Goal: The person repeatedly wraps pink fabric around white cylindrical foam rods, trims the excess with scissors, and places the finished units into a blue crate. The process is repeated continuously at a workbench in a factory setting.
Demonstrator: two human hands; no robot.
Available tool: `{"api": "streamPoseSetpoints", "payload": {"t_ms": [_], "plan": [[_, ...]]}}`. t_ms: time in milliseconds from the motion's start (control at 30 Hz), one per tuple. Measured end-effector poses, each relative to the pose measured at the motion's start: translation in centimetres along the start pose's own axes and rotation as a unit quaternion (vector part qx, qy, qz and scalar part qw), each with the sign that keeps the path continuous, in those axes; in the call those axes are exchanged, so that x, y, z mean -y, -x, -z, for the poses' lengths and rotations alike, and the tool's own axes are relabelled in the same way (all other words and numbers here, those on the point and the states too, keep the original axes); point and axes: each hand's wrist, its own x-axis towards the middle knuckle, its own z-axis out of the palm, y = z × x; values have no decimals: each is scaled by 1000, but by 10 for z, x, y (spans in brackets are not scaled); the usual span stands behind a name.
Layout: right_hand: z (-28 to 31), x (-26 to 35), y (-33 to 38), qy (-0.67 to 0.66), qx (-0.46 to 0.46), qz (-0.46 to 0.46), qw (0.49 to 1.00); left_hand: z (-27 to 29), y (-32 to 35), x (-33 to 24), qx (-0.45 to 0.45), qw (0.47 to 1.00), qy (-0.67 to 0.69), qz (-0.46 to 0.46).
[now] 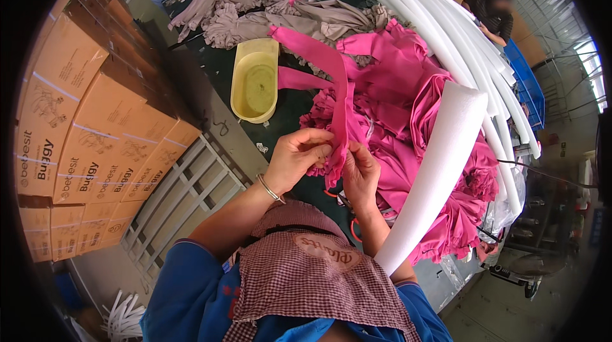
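Both my hands are closed on a gathered pink fabric piece (341, 106) in front of my apron. My left hand (299, 158), with a metal bangle at its wrist, pinches the cloth edge between thumb and fingers. Close beside it, my right hand (361, 179) pinches the same cloth. A large heap of pink fabric (401, 80) spreads beyond and to the right of my hands. Across my right forearm slants a thick white foam tube (440, 163), its top end resting over the pink heap. Something red and ring-shaped, partly hidden, lies under my right hand.
A pale yellow tub (255, 55) stands left on the dark table, with greyish-beige fabric (274, 20) behind it. Long white foam tubes (433, 17) curve along the right. Stacked cartons (95, 144) and a grey slatted rack (185, 198) flank the left. Two people work farther off.
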Motion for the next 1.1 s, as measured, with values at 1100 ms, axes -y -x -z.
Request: {"api": "streamPoseSetpoints", "payload": {"t_ms": [1100], "plan": [[0, 2, -3, -71, -3, -91, 993, 1, -5, -11, 4, 995, 47, 89]]}}
